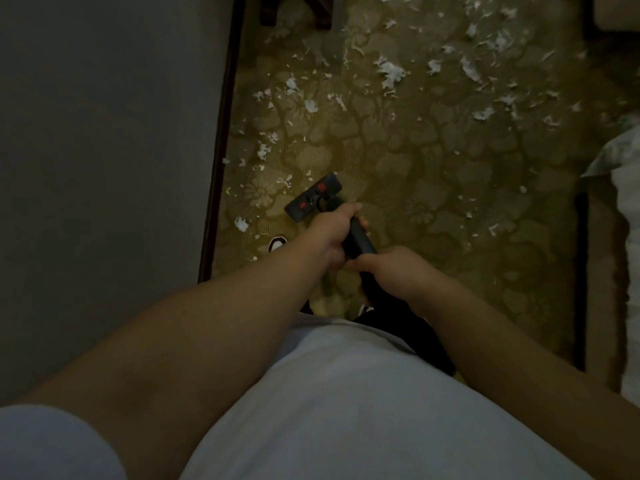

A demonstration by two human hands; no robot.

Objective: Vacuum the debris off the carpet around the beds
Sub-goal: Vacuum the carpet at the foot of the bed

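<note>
A black vacuum wand runs down from my hands to a dark floor head with two red marks, flat on the patterned olive carpet. My left hand grips the wand higher up, nearer the head. My right hand grips it just behind, with the black hose trailing back past my waist. White paper scraps litter the carpet ahead and to the left of the head; small bits lie beside it near the wall.
A grey wall with a dark skirting board runs along the left. A bed with white bedding and a dark frame edge stands at the right. Dark furniture legs show at the top. The toe of my shoe shows below the head.
</note>
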